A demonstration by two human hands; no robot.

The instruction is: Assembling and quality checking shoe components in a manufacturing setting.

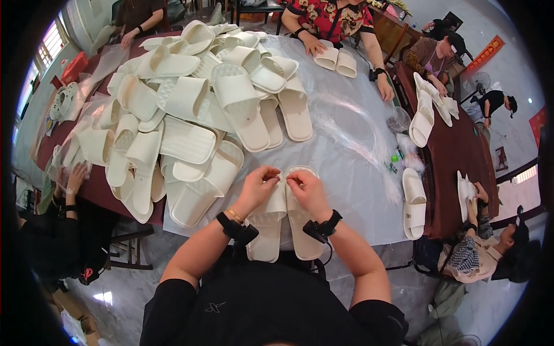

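Observation:
A pair of cream slide slippers (281,230) lies side by side in front of me on a clear plastic sheet (346,167) over the table. My left hand (259,185) pinches the strap of the left slipper near its inner edge. My right hand (307,189) pinches the strap of the right slipper, fingertips almost touching those of my left hand. Both wrists wear black bands with small devices. What sits between the fingertips is too small to make out.
A large heap of cream slippers (190,104) covers the table's left and far side. Other people sit around: one across holding a slipper pair (336,60), one at left (63,230), others at a dark table (456,155) with more slippers on the right.

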